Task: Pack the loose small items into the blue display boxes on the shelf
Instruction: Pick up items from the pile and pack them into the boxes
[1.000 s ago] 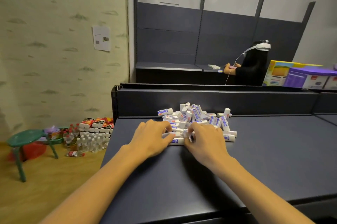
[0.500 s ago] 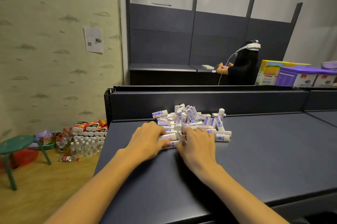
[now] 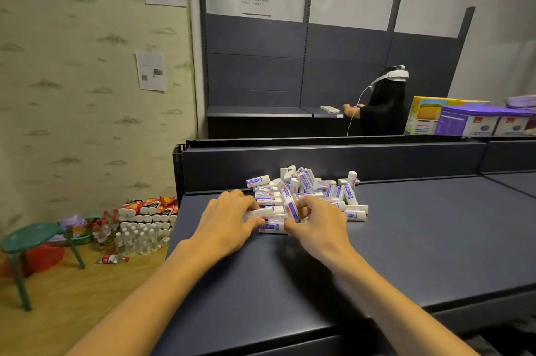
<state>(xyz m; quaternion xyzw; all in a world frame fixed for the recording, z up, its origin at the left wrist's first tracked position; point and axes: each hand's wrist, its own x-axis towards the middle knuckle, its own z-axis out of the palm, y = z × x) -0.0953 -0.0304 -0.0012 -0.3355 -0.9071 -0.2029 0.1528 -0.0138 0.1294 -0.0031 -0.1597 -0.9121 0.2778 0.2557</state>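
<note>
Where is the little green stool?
In the head view, the round green plastic stool stands on the wooden floor at far left, left of the clear plastic bottles beside the dark shelf.

Two bare forearms, sleeveless, no rings
</note>
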